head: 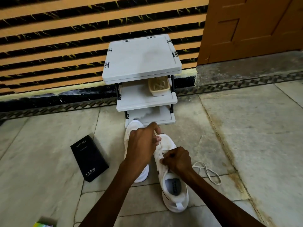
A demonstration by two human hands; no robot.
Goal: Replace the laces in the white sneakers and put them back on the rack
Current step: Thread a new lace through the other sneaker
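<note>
Two white sneakers stand on the stone floor in front of a grey three-shelf rack (147, 99). The right sneaker (174, 192) points its toe toward the rack, with its heel nearest me. The left sneaker (131, 128) is largely hidden under my left arm. My left hand (142, 143) hovers over the right sneaker's toe and pinches a white lace end. My right hand (177, 158) sits on the sneaker's tongue area, fingers curled and pinching the lace at the eyelets. A loose white lace (207, 172) lies coiled on the floor just right of the sneaker.
A black phone box (89, 160) lies on the floor to the left of the shoes. A beige basket (159, 86) sits on the rack's middle shelf. A striped wall stands behind the rack, with a brown door (250, 27) at the right. A colourful packet (44, 224) shows at the bottom left.
</note>
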